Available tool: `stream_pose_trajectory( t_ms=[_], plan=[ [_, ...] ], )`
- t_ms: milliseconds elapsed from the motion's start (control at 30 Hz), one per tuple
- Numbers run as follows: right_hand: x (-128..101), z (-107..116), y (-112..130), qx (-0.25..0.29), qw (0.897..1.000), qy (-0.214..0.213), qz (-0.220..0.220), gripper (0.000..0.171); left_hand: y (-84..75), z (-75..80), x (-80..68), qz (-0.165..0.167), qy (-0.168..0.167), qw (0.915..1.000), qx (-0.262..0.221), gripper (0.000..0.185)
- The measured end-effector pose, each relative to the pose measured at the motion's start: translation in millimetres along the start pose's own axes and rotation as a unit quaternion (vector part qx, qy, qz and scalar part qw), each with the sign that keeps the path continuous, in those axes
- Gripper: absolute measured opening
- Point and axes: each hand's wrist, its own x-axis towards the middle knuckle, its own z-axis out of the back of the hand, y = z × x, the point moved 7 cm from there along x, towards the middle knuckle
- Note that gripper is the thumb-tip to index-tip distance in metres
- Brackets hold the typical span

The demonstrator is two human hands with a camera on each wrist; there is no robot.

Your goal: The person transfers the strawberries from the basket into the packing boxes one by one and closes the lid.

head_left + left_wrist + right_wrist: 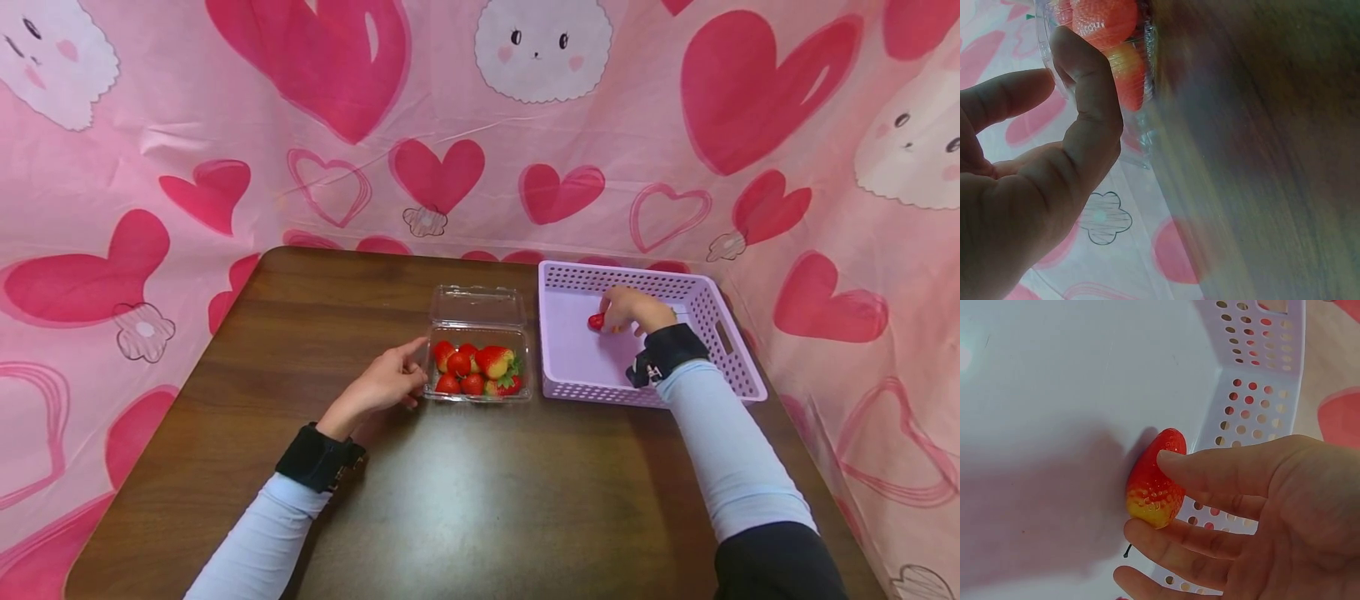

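Seven strawberries, one clamshell, one basket.

I see a dark wooden table with rounded far corners, glossy under a light patch near its middle, closed in on the left, far and right sides by a pink cloth printed with hearts and white bunnies.

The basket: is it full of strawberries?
No. The basket holds only one strawberry, pinched in the right hand; the rest sit in the clear box.
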Motion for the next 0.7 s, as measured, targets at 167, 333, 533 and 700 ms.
stream_pose_trajectory(
  t_ms=[167, 333, 533, 700],
  plan=[
    [3.2, -0.9, -0.8, 0.001, 1.000, 0.001, -0.002, 0.040, 0.5, 0.8, 0.3, -0.002, 0.001, 1.0000, 0.000, 0.070],
    [5.8, -1.4, -2.4, 0.007, 1.000, 0.003, -0.003, 0.038, 1.2, 1.2, 0.1, -0.001, 0.002, 1.0000, 0.000, 0.071],
    [9.4, -1.9, -5.7, 0.015, 1.000, 0.004, -0.006, 0.035, -0.2, 0.8, 0.4, -0.007, 0.006, 1.0000, 0.001, 0.071],
    [8.5, -2.2, -5.0, 0.016, 1.000, 0.008, -0.005, 0.036, 0.2, 1.3, 0.8, -0.003, 0.004, 1.0000, 0.000, 0.071]
  ],
)
